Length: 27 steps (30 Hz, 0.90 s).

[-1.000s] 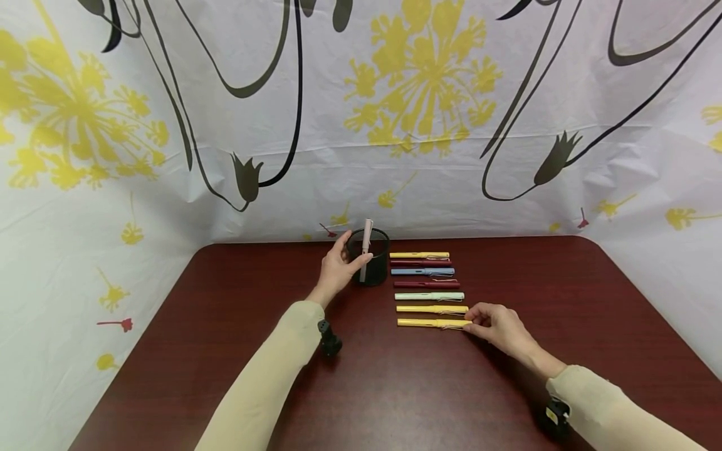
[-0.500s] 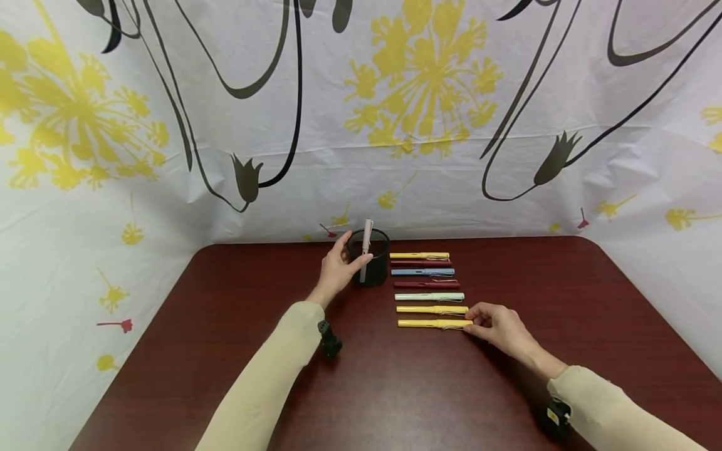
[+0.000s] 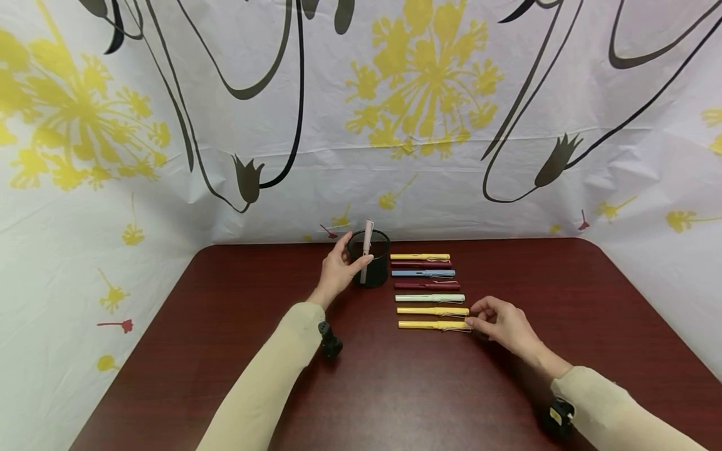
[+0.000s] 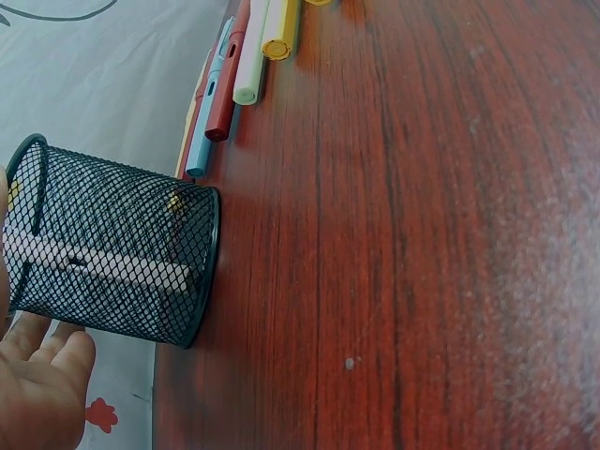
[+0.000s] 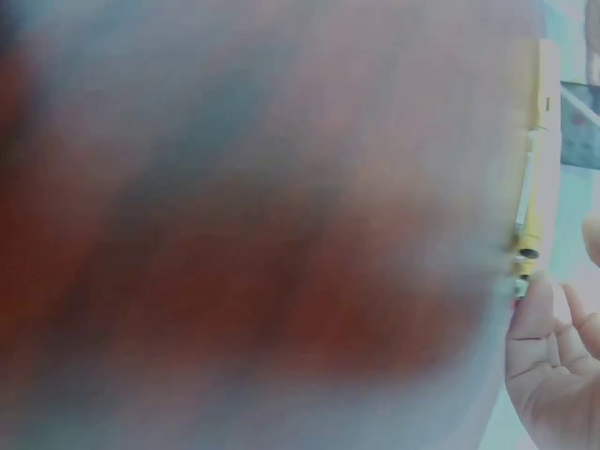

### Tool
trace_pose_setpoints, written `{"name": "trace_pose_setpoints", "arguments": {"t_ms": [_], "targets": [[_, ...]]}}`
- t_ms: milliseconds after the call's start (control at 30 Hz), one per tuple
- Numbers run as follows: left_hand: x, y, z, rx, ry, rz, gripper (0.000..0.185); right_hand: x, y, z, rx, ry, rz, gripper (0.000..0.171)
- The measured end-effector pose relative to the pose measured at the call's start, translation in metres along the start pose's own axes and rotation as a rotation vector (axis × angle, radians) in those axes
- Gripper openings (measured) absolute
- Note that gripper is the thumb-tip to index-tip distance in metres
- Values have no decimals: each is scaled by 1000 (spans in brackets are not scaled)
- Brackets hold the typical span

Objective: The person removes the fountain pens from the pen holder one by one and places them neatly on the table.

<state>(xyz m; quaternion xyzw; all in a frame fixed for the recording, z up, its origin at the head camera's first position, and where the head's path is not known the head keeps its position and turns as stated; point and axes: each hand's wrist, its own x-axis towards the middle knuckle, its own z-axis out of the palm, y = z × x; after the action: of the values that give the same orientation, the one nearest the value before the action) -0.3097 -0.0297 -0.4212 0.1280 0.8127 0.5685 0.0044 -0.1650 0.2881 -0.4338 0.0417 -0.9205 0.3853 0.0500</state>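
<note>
A dark red wooden table (image 3: 225,351) fills the lower frame. Your right hand (image 3: 504,326) touches the clip end of the nearest yellow pen (image 3: 431,325) with curled fingertips, at centre-right. Your left hand (image 3: 337,269) cups the black mesh cup (image 3: 369,257) holding a pink pen (image 3: 366,250), at centre.

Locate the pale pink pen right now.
Head view: the pale pink pen stands upright in the black mesh cup at the table's far middle, left of the pen row, with the left hand against the cup.
</note>
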Motion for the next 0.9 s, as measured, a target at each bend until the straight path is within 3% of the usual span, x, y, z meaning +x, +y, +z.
{"name": "trace_pose_setpoints", "arguments": {"t_ms": [300, 467, 700, 900], "targets": [[1, 2, -1, 14, 10, 11, 78, 29, -29, -8, 399, 100, 86, 39], [1, 2, -2, 7, 10, 17, 78, 52, -55, 0, 593, 120, 94, 37], [0, -2, -1, 37, 8, 19, 78, 90, -93, 16, 712, 125, 79, 37], [0, -2, 0, 38, 5, 12, 78, 123, -118, 31, 735, 136, 108, 43]]}}
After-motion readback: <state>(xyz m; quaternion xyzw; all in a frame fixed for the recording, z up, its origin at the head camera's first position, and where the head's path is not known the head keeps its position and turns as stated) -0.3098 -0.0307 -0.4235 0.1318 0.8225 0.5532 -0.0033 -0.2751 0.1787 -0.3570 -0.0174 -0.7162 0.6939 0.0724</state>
